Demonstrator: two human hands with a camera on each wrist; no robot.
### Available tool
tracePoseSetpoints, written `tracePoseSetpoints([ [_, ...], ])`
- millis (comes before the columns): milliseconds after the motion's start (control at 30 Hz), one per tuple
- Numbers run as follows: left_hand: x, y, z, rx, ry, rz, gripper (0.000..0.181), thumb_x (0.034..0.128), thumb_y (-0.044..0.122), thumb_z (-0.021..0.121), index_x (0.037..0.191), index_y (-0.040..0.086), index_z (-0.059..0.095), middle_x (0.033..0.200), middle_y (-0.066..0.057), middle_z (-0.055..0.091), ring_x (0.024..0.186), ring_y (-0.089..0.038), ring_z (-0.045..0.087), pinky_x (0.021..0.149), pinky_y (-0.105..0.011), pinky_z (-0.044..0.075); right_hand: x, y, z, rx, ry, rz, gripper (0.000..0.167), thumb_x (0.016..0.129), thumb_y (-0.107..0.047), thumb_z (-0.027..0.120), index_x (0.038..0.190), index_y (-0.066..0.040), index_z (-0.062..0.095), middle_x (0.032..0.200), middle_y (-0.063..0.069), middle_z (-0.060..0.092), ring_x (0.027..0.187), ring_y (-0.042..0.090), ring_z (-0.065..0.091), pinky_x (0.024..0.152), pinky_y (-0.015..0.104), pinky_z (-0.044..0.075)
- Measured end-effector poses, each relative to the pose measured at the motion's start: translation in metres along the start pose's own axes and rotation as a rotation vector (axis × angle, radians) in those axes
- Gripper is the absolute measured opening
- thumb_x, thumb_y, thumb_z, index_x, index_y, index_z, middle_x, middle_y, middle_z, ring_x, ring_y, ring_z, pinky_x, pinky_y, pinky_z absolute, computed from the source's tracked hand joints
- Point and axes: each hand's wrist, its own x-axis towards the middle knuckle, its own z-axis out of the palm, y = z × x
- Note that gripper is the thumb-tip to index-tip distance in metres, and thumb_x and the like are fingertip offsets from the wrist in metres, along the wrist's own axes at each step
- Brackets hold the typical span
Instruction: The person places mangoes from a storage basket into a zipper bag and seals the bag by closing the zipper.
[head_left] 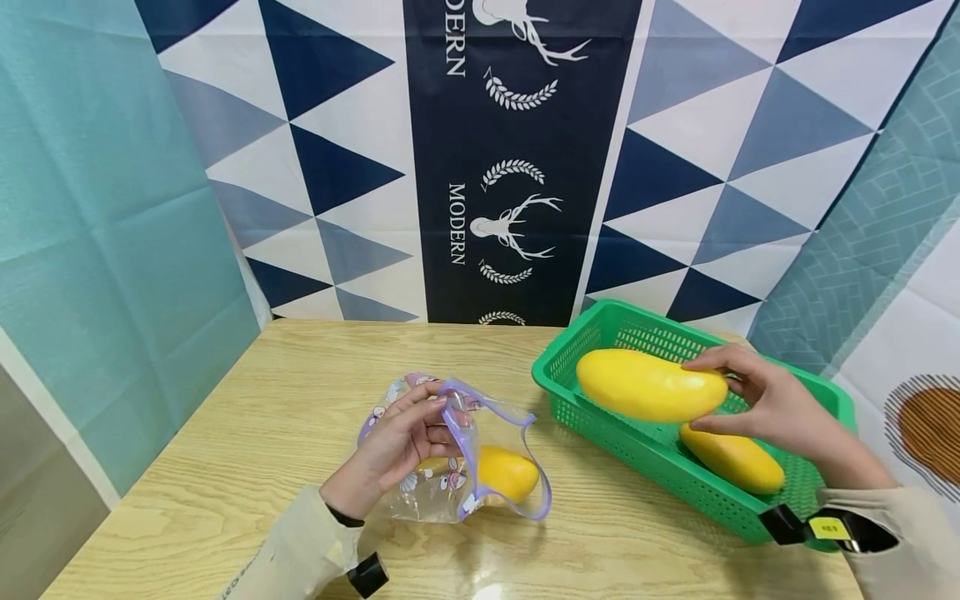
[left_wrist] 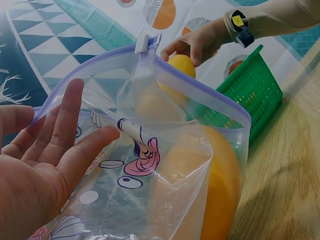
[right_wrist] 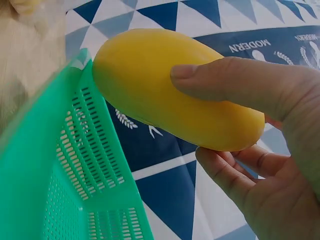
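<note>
My right hand (head_left: 776, 408) grips a yellow mango (head_left: 637, 385) by one end, held above the green basket (head_left: 630, 462). In the right wrist view the thumb lies across the mango's side, with fingers on its other side. Another mango (head_left: 738, 462) lies in the basket. With its fingers at the purple rim, my left hand (head_left: 405, 446) holds a clear zip bag (left_wrist: 185, 150) whose mouth stands open toward the right. A mango (head_left: 512, 473) rests inside the bag, seen partly through the printed plastic.
The bag and basket stand on a wood-grain table (head_left: 247, 467), the basket to the right of the bag. Behind the table hangs a patterned cloth (head_left: 510, 150) with triangles and deer heads. A teal cloth (head_left: 127, 233) hangs on the left side.
</note>
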Motion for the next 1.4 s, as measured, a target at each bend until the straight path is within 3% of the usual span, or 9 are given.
tracePoseSetpoints([
  [233,0.001,-0.001,0.0,0.009,0.001,-0.001,0.038,0.1073,0.003,0.03,0.111,0.017,0.065,0.096,-0.004,0.075,0.081,-0.018,0.074,0.078,-0.038,0.059,-0.002,-0.004,0.008,0.044,-0.015,-0.01,0.068,0.061,0.023,0.082,0.122,0.001,0.06,0.121,0.006,0.057,0.112,0.009,0.05,0.09,0.011,0.046],
  [467,0.0,-0.001,0.0,0.013,-0.001,0.003,0.037,0.1072,0.002,0.029,0.111,0.016,0.063,0.096,-0.004,0.075,0.08,-0.017,0.073,0.078,-0.038,0.059,-0.001,-0.008,0.013,0.115,-0.052,-0.09,0.071,0.059,0.026,0.081,0.124,0.005,0.058,0.121,0.013,0.055,0.115,0.012,0.05,0.09,0.014,0.048],
  [700,0.001,-0.002,-0.001,0.019,0.004,0.001,0.037,0.107,0.002,0.029,0.111,0.016,0.063,0.096,-0.004,0.075,0.08,-0.017,0.073,0.078,-0.038,0.059,-0.001,-0.015,0.02,0.159,-0.084,-0.087,0.072,0.061,0.025,0.081,0.126,0.005,0.057,0.122,0.011,0.053,0.116,0.012,0.049,0.088,0.017,0.051],
  [900,0.0,-0.002,0.0,0.014,0.0,0.004,0.039,0.1071,0.002,0.029,0.111,0.017,0.064,0.096,-0.004,0.075,0.081,-0.017,0.073,0.078,-0.038,0.059,-0.002,-0.021,0.026,0.262,-0.121,-0.096,0.072,0.063,0.026,0.079,0.128,0.006,0.055,0.124,0.01,0.05,0.113,0.013,0.052,0.082,0.022,0.055],
  [1067,0.0,-0.002,-0.001,0.011,-0.008,0.008,0.039,0.1073,0.002,0.028,0.112,0.016,0.064,0.096,-0.004,0.075,0.081,-0.017,0.073,0.078,-0.038,0.059,-0.002,-0.022,0.032,0.392,-0.146,-0.165,0.073,0.062,0.031,0.075,0.129,0.009,0.054,0.126,0.012,0.05,0.113,0.017,0.053,0.082,0.026,0.057],
  [1400,0.001,-0.002,-0.002,0.011,-0.025,0.011,0.039,0.1074,0.002,0.028,0.113,0.016,0.064,0.097,-0.004,0.075,0.083,-0.017,0.074,0.079,-0.038,0.059,-0.004,-0.02,0.037,0.438,-0.123,-0.224,0.077,0.058,0.036,0.072,0.129,0.011,0.053,0.127,0.014,0.05,0.117,0.018,0.05,0.088,0.024,0.054],
])
